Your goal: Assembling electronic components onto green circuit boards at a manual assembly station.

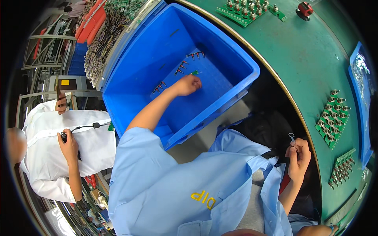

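My left arm reaches into a deep blue plastic bin (138,63), and my left hand (188,85) is low inside it with the fingers curled. At those fingers a small green circuit board piece (195,72) shows, partly hidden and blurred. Short rows of dark and red components (181,67) lie along the bin's floor near the hand. Beside the green table's edge, my right hand (299,157) is closed in a pinch on a small ring-ended metal tool (291,136); its ring points up and the rest is hidden by the fingers.
On the green table (283,47) lie circuit boards with metal connectors (334,118), another such board (341,168), a far board (244,10) and a red-and-black object (304,10). A blue tray (360,102) stands right. A person in white (67,137) is at left, holding a dark device.
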`<state>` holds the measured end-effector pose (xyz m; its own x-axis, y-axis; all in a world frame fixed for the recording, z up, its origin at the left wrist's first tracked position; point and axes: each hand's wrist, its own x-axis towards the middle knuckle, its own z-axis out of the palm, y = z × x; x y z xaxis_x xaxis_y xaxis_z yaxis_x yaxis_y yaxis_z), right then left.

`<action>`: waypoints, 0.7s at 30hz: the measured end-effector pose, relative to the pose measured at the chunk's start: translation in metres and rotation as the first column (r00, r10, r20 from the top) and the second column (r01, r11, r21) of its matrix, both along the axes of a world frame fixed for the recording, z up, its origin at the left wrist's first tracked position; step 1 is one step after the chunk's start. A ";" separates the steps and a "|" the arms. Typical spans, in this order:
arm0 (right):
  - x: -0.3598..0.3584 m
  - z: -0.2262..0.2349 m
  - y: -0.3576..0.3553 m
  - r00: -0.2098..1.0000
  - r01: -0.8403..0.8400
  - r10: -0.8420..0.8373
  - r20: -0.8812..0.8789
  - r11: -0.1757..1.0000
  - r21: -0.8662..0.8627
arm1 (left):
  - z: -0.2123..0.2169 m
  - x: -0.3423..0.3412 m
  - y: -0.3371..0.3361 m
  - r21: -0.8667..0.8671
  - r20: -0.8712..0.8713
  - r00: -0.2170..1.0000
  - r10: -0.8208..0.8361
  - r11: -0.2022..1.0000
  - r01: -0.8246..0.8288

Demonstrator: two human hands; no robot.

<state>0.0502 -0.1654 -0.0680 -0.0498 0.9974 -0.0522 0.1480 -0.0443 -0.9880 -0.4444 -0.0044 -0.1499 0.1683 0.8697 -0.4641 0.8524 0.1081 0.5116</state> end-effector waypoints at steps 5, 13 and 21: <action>0.013 0.001 -0.010 1.000 -0.009 0.009 -0.011 0.999 0.032 | 0.068 0.033 0.004 0.150 0.143 0.988 0.050 0.986 -0.072; 0.005 0.069 0.001 0.966 -0.141 0.024 0.257 0.884 0.446 | 0.231 0.189 -0.011 0.502 0.522 0.761 -0.386 0.860 0.092; 0.068 0.148 0.014 0.529 -0.158 -0.476 0.702 0.758 0.633 | 0.253 0.352 0.000 0.775 0.125 0.319 -0.940 0.293 0.560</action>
<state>0.1185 -0.1511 0.0804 -0.1401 0.8033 0.5789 0.9089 0.3362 -0.2467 -0.0921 -0.0040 0.1030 0.8956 0.1790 0.4073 -0.0590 -0.8596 0.5075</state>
